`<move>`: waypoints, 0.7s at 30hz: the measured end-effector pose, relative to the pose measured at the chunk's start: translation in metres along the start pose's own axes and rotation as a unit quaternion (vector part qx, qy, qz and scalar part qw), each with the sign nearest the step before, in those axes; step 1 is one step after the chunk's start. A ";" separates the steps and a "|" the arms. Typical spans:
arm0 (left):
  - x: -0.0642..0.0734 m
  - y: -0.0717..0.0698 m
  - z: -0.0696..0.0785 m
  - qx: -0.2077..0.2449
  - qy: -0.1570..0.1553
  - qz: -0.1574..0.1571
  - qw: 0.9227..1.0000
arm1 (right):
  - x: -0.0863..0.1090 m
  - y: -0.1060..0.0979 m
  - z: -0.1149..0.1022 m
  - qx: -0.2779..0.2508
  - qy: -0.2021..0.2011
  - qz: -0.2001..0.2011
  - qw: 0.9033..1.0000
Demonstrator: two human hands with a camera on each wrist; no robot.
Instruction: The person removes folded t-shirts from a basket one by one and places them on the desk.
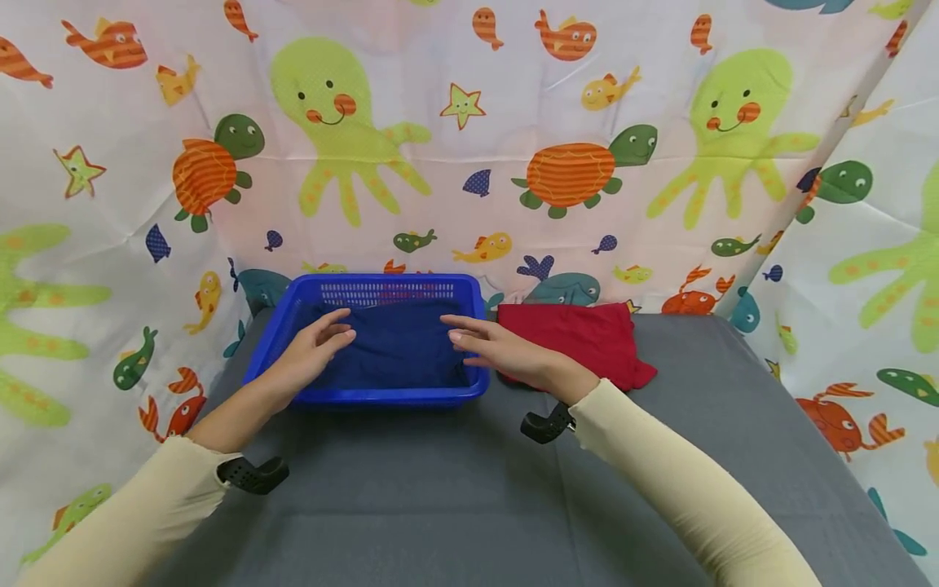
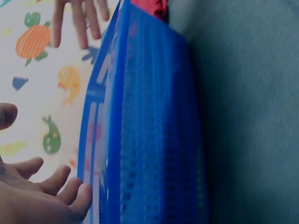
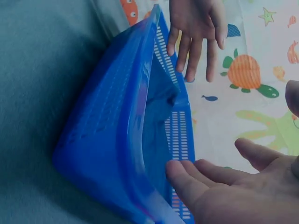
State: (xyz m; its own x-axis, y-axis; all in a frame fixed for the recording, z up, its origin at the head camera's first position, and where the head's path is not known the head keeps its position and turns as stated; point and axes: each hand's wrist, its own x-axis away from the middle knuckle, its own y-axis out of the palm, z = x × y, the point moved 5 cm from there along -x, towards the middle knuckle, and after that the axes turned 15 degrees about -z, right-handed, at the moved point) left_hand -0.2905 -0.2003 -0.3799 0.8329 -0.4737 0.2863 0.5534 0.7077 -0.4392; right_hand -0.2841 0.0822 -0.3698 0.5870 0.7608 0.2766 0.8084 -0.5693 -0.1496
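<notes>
Cloth (image 1: 399, 346), dark blue, lies inside the blue basket (image 1: 389, 397), which sits on the grey bench (image 1: 440, 505). The left hand (image 1: 311, 355) and the right hand (image 1: 506, 350) are up over the two ends of the basket, with loose fingers and nothing in them. The red cloth (image 1: 572, 338) lies just right of the basket. If a hand dips too low, it might bump the basket and shove it. A shove to the right could bunch up the red cloth.

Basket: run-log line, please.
left hand: empty, above blue basket, left end | right hand: empty, above right end | navy cloth: inside basket | red cloth: right of basket
</notes>
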 end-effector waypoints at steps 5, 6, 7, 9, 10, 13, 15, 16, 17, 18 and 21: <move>0.005 -0.019 -0.010 -0.006 -0.037 0.002 0.999 | -0.014 0.003 0.001 -0.048 0.019 -0.008 0.999; 0.005 -0.022 -0.013 -0.006 -0.045 0.001 0.999 | -0.017 0.004 0.001 -0.055 0.020 -0.009 0.998; 0.004 -0.024 -0.015 -0.004 -0.051 -0.002 0.999 | -0.020 0.003 0.001 -0.065 0.023 -0.007 0.998; 0.002 -0.028 -0.019 -0.001 -0.062 -0.005 0.998 | -0.024 0.003 0.002 -0.082 0.031 -0.001 0.996; 0.001 -0.031 -0.021 0.002 -0.067 -0.007 0.998 | -0.027 0.003 0.002 -0.089 0.034 0.001 0.996; 0.000 -0.036 -0.027 0.010 -0.084 -0.013 0.996 | -0.038 0.003 0.002 -0.103 0.047 0.015 0.993; 0.000 -0.039 -0.029 0.005 -0.098 -0.019 0.995 | -0.045 0.003 0.001 -0.108 0.058 0.029 0.992; 0.000 -0.039 -0.030 -0.003 -0.105 -0.022 0.994 | -0.049 0.003 0.001 -0.109 0.063 0.038 0.991; -0.001 -0.040 -0.031 -0.015 -0.113 -0.024 0.993 | -0.052 0.002 0.002 -0.113 0.070 0.050 0.990; -0.001 -0.040 -0.032 -0.028 -0.120 -0.028 0.992 | -0.054 0.001 0.002 -0.116 0.077 0.062 0.988; -0.005 -0.039 -0.033 -0.063 -0.130 -0.033 0.989 | -0.059 -0.001 0.006 -0.128 0.096 0.094 0.983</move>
State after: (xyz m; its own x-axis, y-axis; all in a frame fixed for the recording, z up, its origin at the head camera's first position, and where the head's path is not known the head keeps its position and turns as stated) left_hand -0.3159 -0.2425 -0.3922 0.7771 -0.3550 0.5198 0.6156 0.6009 -0.5099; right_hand -0.3194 0.0400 -0.3913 0.6866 0.5759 0.4437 0.6345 -0.7726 0.0210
